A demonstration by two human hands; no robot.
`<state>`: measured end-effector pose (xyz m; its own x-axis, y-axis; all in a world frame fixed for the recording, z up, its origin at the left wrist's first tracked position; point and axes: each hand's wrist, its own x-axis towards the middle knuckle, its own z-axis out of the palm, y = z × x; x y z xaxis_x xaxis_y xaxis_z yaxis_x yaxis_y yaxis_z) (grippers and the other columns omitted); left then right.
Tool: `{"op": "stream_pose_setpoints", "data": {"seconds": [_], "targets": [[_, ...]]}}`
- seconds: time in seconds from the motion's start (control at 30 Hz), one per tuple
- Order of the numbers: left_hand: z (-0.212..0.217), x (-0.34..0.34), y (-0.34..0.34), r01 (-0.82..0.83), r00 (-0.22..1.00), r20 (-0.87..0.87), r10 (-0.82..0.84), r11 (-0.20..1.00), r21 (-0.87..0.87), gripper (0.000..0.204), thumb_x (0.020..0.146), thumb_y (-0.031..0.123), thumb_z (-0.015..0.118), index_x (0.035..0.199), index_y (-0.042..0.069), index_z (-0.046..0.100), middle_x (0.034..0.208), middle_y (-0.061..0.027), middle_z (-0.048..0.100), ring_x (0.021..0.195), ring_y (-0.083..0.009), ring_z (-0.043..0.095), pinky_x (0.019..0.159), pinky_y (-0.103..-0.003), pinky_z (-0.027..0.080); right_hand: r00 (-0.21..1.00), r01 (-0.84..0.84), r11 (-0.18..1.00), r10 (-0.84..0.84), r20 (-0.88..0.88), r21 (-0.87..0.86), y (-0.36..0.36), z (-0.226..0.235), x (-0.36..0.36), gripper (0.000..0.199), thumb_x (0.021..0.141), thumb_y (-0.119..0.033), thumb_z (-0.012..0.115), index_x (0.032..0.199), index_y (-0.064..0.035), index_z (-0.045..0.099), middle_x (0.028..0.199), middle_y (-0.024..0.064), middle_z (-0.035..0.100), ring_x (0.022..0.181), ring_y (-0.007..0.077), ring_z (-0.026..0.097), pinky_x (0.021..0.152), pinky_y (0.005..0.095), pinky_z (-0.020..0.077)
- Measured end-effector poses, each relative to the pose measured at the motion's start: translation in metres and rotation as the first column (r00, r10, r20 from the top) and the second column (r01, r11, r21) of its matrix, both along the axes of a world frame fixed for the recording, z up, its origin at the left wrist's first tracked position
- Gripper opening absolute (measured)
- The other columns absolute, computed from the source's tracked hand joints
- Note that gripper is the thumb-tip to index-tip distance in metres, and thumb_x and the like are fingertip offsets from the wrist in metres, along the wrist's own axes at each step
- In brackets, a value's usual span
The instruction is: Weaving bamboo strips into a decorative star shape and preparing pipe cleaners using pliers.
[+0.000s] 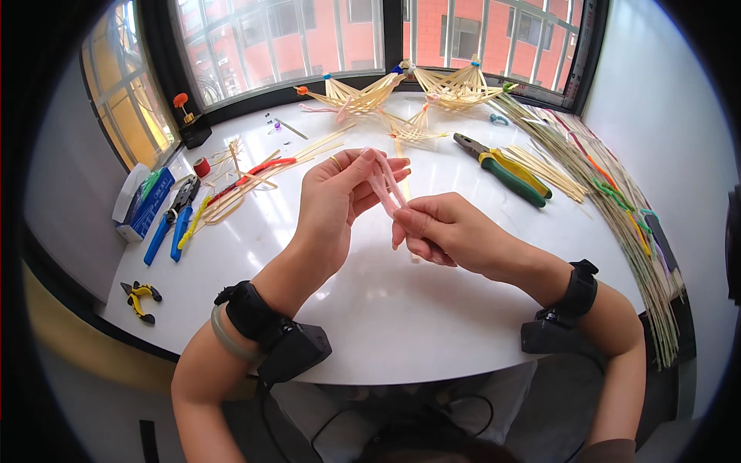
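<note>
A soft pink ribbon [384, 184], doubled into a narrow loop, is stretched between my two hands above the middle of the table. My left hand [333, 189] pinches its upper end between thumb and forefinger, with the other fingers curled behind. Lower and to the right, my right hand [451, 230] grips the other end between thumb and fingers. Beneath them a pale flat strip [415, 259] lies on the white table [386, 324], mostly covered by my hands.
Woven strip pieces [359, 94] stand along the window. Green-handled pliers [513, 176] and a long bundle of stalks [610, 201] lie right. Left are blue-handled pliers [174, 220], small yellow pliers [140, 299], a tissue box [148, 204] and loose strips [231, 202].
</note>
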<state>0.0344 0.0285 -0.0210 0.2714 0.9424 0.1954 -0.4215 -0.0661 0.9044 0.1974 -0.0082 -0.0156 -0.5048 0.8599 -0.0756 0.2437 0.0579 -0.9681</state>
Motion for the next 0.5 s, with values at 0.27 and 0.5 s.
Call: {"op": "stream_pose_setpoints", "data": {"seconds": [0.27,0.5], "targets": [[-0.002,-0.007,0.001,-0.106,0.992,-0.085,0.097,0.989,-0.108,0.024,0.089,0.022,0.053,0.099,0.001,0.056,0.077,-0.0024,0.056,0.080,-0.0190,0.064,0.074,-0.028,0.051,0.625,-0.008,0.751,-0.512,0.589,0.661,0.039,0.010,0.057,0.059,0.083,-0.055,0.049,0.093,0.0027,0.055,0.089,0.0164,0.060,0.084,0.0278,0.057,0.074,0.0357,0.0446],[0.001,-0.004,0.003,-0.119,0.974,-0.207,0.092,0.985,-0.124,0.029,0.088,0.030,0.056,0.096,0.003,0.056,0.075,0.0002,0.054,0.056,-0.0074,0.052,0.052,-0.020,0.044,0.117,0.028,0.820,-0.570,0.813,0.571,0.066,-0.015,0.128,0.049,0.085,-0.044,0.052,0.095,0.0036,0.050,0.092,0.0233,0.054,0.092,0.0347,0.051,0.079,0.0397,0.0418]]}}
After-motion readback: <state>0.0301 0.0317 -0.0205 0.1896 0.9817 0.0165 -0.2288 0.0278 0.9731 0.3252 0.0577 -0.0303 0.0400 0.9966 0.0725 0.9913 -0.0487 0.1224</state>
